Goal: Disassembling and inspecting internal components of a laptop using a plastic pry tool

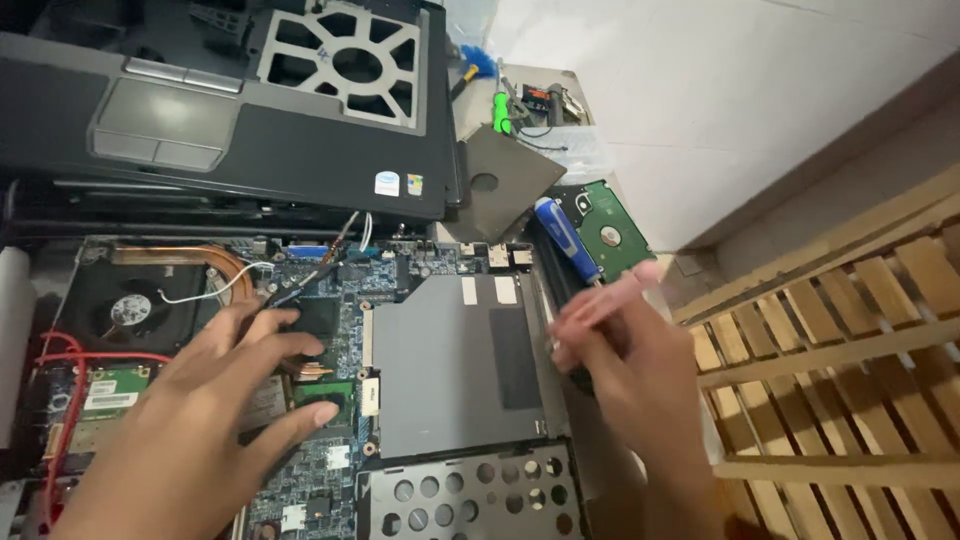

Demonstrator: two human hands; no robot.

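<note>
Head view: your left hand [205,415] lies flat and open on the exposed laptop motherboard [340,300], fingers spread, thumb touching the small green memory module [325,392]. Your right hand [625,350] is blurred beside the grey metal drive caddy [455,360]; its fingers are bunched at the caddy's right edge, but you cannot tell whether they grip anything. A blue-handled screwdriver [565,238] lies just above that hand, next to a bare hard drive [605,230] with its green board up. Cooling fan [130,305] with copper heat pipe [195,258] sits at the left. The detached palmrest with touchpad [160,120] rests behind the chassis. Wooden slatted rack [840,350] stands at the right.
</note>
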